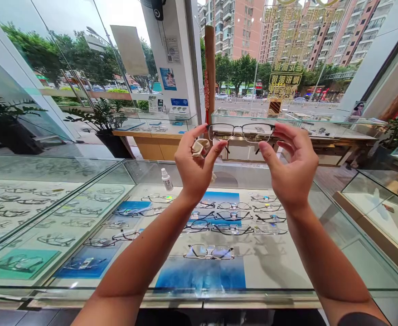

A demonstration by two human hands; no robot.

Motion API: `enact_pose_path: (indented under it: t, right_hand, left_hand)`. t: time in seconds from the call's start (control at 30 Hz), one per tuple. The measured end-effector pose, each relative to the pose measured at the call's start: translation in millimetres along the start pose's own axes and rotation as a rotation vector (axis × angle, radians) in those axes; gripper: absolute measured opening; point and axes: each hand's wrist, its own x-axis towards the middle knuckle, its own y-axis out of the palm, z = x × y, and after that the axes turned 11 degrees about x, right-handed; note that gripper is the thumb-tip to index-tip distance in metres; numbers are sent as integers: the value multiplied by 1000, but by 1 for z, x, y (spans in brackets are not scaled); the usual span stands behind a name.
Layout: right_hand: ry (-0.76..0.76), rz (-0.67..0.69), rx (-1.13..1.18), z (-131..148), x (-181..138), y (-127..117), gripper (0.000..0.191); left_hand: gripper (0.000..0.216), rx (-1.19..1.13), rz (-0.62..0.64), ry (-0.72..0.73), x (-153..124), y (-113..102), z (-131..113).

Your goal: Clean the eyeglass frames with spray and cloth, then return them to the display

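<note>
Head view: glasses [241, 132] between fingers [215, 151]; left hand [195, 167] grips rim plus cloth [200, 147]; right hand [292, 172] grips other end.

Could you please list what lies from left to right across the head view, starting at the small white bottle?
small white bottle → left hand → glasses → right hand

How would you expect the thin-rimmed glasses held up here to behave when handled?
Probably light: fingertips of the left hand and right hand alone carry the glasses. The thin wire frame likely bends easily, and the lenses would smudge or scratch.
</note>
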Motion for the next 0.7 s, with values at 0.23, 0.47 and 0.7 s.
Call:
enact_pose_path:
  t: [0.23,0.47,0.7]
  right_hand:
    - [-15,2,-20,2,1,0,30]
    - [162,61,93,-18,0,4,35]
    - [218,77,113,-19,-1,5,36]
  left_hand:
    - [47,-45,-36,-55,-4,6,-2]
    - [50,0,-95,57,-4,2,-2]
    - [49,54,-94,119,-4,-1,-5]
